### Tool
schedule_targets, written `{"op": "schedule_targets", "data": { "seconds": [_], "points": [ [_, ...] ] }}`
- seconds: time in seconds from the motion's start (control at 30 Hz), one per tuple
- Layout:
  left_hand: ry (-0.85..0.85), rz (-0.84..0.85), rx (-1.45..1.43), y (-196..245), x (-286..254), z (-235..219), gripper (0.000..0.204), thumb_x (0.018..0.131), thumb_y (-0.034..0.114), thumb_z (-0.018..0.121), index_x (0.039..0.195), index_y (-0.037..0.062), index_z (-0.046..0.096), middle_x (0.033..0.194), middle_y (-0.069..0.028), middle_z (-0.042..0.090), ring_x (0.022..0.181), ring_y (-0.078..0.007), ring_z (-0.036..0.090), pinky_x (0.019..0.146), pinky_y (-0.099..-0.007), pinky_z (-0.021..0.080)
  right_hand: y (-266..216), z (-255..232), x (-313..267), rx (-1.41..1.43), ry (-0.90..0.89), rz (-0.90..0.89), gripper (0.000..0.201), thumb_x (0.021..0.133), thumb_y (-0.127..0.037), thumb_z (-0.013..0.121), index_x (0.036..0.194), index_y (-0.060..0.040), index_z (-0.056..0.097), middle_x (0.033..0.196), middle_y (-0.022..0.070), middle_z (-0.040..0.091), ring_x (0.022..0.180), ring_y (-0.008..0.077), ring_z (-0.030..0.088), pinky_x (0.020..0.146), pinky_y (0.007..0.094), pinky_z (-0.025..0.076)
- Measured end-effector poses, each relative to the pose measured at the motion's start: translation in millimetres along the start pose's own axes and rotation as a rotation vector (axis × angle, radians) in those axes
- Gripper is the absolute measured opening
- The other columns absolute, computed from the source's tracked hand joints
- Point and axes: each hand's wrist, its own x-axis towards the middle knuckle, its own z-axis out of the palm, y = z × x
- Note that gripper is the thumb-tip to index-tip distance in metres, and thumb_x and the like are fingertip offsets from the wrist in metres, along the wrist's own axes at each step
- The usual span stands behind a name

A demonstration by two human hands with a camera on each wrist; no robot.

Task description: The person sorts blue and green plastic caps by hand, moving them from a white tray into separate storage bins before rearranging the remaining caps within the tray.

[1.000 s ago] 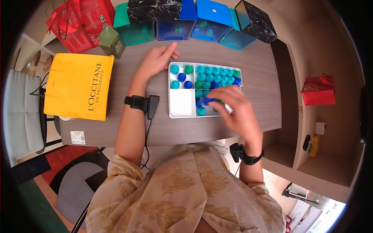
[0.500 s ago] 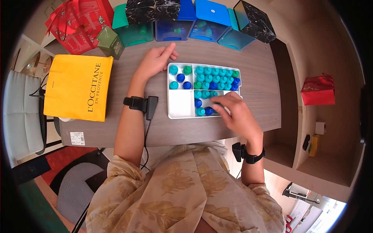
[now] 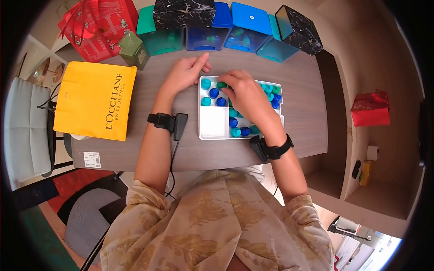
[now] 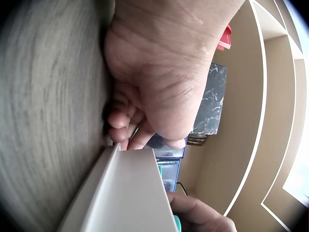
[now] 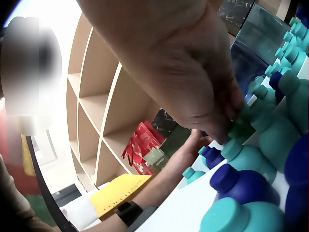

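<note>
A white divided tray point(image 3: 213, 128) holds small teal, dark blue and green bottles. My right hand point(image 3: 246, 97) reaches over it and pinches a green bottle point(image 3: 221, 85) in the upper left compartment between thumb and fingers. In the right wrist view the fingertips close around that bottle low among the others. Two teal bottles, one of them a teal bottle point(image 3: 205, 84) at the corner, and dark blue bottles point(image 3: 214, 93) share this compartment. My left hand point(image 3: 186, 72) rests on the table by the tray's upper left corner, fingers loosely curled. The right hand hides part of the right compartments.
Coloured bins point(image 3: 209, 38) with see-through fronts line the back of the table point(image 3: 158, 153). A yellow bag point(image 3: 92, 101) lies at the left, with a red gift bag point(image 3: 97, 31) and a small green box point(image 3: 134, 50) behind it. Shelving point(image 3: 379, 180) stands on the right.
My right hand has left the lower right compartment, where a dark blue bottle and then a greenish one now stand, and moved up and left to the green bottle. The left hand stays put.
</note>
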Motion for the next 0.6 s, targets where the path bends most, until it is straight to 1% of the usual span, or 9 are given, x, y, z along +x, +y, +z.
{"op": "schedule_targets", "data": {
  "seconds": [0.1,0.13,0.2,0.23,0.3,0.37,0.43,0.53,0.6],
  "points": [
    [-0.002,0.005,-0.005,0.2,-1.1,0.3,0.063,0.107,0.058,0.056,0.104,-0.0017,0.077,0.089,-0.0041,0.074,0.060,-0.0092,0.057,0.056,-0.0254,0.048,3.9,-2.0,3.6,0.004,-0.084,-0.021,0.017,0.087,-0.003,0.076,0.104,-0.0025,0.074,0.109,0.0125,0.070,0.108,0.0357,0.066,0.092,0.0451,0.054],
    [-0.002,0.008,-0.006,1.3,-1.4,0.5,0.063,0.107,0.058,0.057,0.104,-0.0017,0.077,0.089,-0.0042,0.074,0.060,-0.0092,0.056,0.056,-0.0254,0.048,0.6,-8.8,2.6,0.032,-0.065,0.002,0.018,0.087,-0.002,0.076,0.105,-0.0021,0.074,0.109,0.0131,0.070,0.107,0.0362,0.066,0.092,0.0445,0.054],
    [-0.004,0.003,-0.011,1.2,-1.1,0.6,0.064,0.107,0.059,0.057,0.104,-0.0016,0.077,0.089,-0.0043,0.074,0.060,-0.0091,0.056,0.057,-0.0254,0.048,-13.8,-35.1,-3.9,0.089,-0.027,0.048,0.018,0.089,0.000,0.075,0.107,-0.0013,0.074,0.108,0.0143,0.071,0.106,0.0371,0.066,0.093,0.0434,0.053],
    [-0.005,0.000,-0.013,1.0,-1.2,0.4,0.064,0.107,0.059,0.057,0.104,-0.0016,0.077,0.090,-0.0044,0.074,0.060,-0.0090,0.056,0.057,-0.0253,0.048,-18.6,-47.9,-12.0,0.103,0.029,0.025,0.017,0.089,0.000,0.076,0.106,-0.0016,0.074,0.107,0.0135,0.071,0.106,0.0361,0.067,0.091,0.0432,0.054],
    [-0.005,0.004,-0.003,1.5,-0.7,-0.2,0.064,0.107,0.059,0.056,0.104,-0.0017,0.077,0.090,-0.0045,0.074,0.060,-0.0090,0.056,0.058,-0.0253,0.048,-25.4,-71.8,-30.5,0.102,0.012,0.050,0.017,0.089,0.000,0.075,0.106,-0.0034,0.074,0.109,0.0131,0.071,0.104,0.0364,0.068,0.089,0.0441,0.055],
    [-0.007,0.003,0.012,1.1,0.4,0.2,0.063,0.108,0.059,0.055,0.105,-0.0006,0.077,0.091,-0.0037,0.074,0.060,-0.0077,0.055,0.057,-0.0242,0.047,-26.5,-83.6,-50.9,0.107,-0.031,0.104,0.017,0.090,0.000,0.074,0.107,-0.0044,0.074,0.111,0.0130,0.070,0.102,0.0369,0.069,0.087,0.0446,0.056],
    [-0.013,0.000,0.030,0.3,0.8,0.7,0.061,0.110,0.057,0.052,0.107,0.0015,0.077,0.093,-0.0022,0.073,0.059,-0.0052,0.052,0.055,-0.0220,0.044,-26.0,-87.2,-69.7,0.117,-0.096,0.189,0.018,0.091,0.000,0.074,0.108,-0.0045,0.074,0.112,0.0132,0.071,0.098,0.0376,0.070,0.085,0.0447,0.057],
    [-0.006,0.006,0.027,0.1,0.2,0.7,0.061,0.110,0.057,0.052,0.107,0.0013,0.077,0.093,-0.0021,0.073,0.058,-0.0051,0.052,0.055,-0.0220,0.044,-23.7,-78.1,-82.5,0.185,-0.147,0.241,0.018,0.092,-0.001,0.073,0.109,-0.0042,0.074,0.113,0.0133,0.071,0.096,0.0382,0.071,0.085,0.0445,0.057],
    [-0.007,0.003,0.033,1.0,-0.5,0.5,0.061,0.110,0.057,0.052,0.107,0.0010,0.077,0.093,-0.0020,0.073,0.058,-0.0050,0.052,0.055,-0.0220,0.044,-23.3,-70.5,-85.0,0.174,-0.191,0.238,0.018,0.093,-0.002,0.073,0.110,-0.0043,0.074,0.115,0.0136,0.071,0.097,0.0389,0.071,0.085,0.0444,0.057]
  ]
}}
